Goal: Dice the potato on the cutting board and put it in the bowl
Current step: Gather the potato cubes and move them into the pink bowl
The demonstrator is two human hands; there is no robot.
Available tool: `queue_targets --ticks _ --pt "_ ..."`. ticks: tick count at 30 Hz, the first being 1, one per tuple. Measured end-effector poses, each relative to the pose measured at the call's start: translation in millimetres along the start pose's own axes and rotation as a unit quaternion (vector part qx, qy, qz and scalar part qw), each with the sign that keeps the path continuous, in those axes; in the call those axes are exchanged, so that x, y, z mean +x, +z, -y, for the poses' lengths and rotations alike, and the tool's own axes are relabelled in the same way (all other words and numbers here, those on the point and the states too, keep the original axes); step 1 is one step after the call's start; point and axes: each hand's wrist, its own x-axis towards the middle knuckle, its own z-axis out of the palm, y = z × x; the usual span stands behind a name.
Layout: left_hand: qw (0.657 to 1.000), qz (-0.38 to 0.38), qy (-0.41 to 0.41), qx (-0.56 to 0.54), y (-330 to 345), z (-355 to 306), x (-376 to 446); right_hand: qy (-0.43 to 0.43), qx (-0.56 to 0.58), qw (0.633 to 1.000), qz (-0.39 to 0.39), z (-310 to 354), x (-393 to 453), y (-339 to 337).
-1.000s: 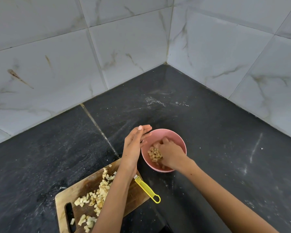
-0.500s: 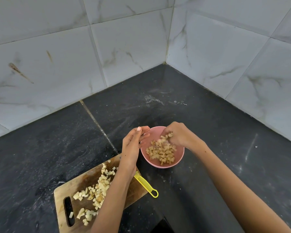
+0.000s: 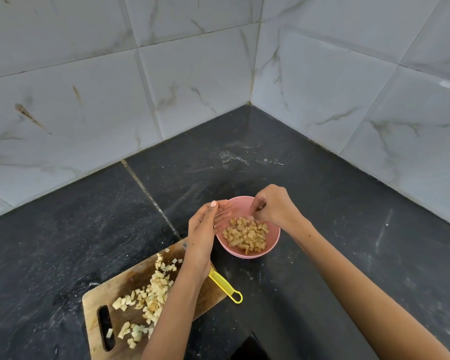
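A pink bowl (image 3: 273,242) on the black counter holds a heap of diced potato (image 3: 247,235). My right hand (image 3: 272,205) hovers over the bowl's far rim, fingers bunched and pointing down, nothing clearly held in them. My left hand (image 3: 205,227) stands on edge against the bowl's left rim, palm towards the bowl, fingers straight and holding nothing. More potato cubes (image 3: 151,294) lie scattered on the wooden cutting board (image 3: 107,294) at the lower left. A knife with a yellow handle (image 3: 225,285) lies on the board's right edge, its blade hidden under my left forearm.
Black stone counter (image 3: 348,216) runs into a corner of white marble-look wall tiles (image 3: 192,74). A grout seam crosses the counter left of the bowl. The counter's front edge shows at the bottom centre.
My right hand has lifted out of the bowl to its far rim, leaving the potato cubes heaped inside. My left hand has stayed at the bowl's left side.
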Motion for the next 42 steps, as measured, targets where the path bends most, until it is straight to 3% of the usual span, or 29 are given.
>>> queue_targets --ticks 5,10,12,16,17,20,21,25,30,34,36,39,42 --pt "1.000 0.003 0.000 -0.005 -0.6 0.0 -4.5 -0.002 0.038 0.996 0.084 3.4 -5.8 7.8" --pt "1.000 0.007 0.010 -0.008 -3.1 -1.3 -7.5 -0.027 0.055 0.996 -0.068 -5.5 -7.6 16.8" --pt "1.000 0.011 0.011 -0.006 -2.7 -1.8 -8.7 -0.021 0.022 0.995 -0.093 -4.3 -6.0 22.7" --pt "1.000 0.013 0.003 0.005 1.1 -1.6 -10.3 0.005 -0.029 0.999 0.016 -4.4 -5.9 27.2" --pt "1.000 0.014 0.001 0.005 1.8 -1.3 -10.6 0.005 -0.028 1.000 -0.001 -5.4 -7.6 28.0" --pt "1.000 0.017 -0.001 0.000 1.9 -1.2 -12.1 -0.007 -0.033 0.988 -0.151 -7.1 -16.0 31.5" --pt "1.000 0.019 0.002 -0.002 0.6 -1.2 -12.8 -0.006 -0.052 0.986 -0.160 -6.2 -18.7 32.4" --pt "1.000 0.018 0.014 -0.004 -8.5 2.2 -15.9 0.008 -0.052 0.998 -0.025 -8.1 -25.5 40.0" --pt "0.999 0.019 0.021 -0.018 -17.5 2.4 -20.1 0.001 -0.053 0.973 -0.224 -5.3 -34.1 39.0" --pt "1.000 0.015 0.020 -0.013 -24.4 2.0 -21.4 0.014 -0.050 0.995 -0.088 -8.7 -34.8 45.7" --pt "1.000 0.012 0.021 -0.005 -30.9 2.7 -22.4 0.022 -0.014 0.994 -0.104 -2.9 -42.7 52.4" --pt "0.999 0.005 0.033 -0.010 -50.2 3.8 -29.2 -0.078 0.110 0.968 -0.211 20.5 -68.0 77.4" --pt "0.999 -0.019 0.043 -0.020 -80.0 10.4 -39.3 -0.184 0.156 0.955 -0.173 40.3 -90.8 123.9"
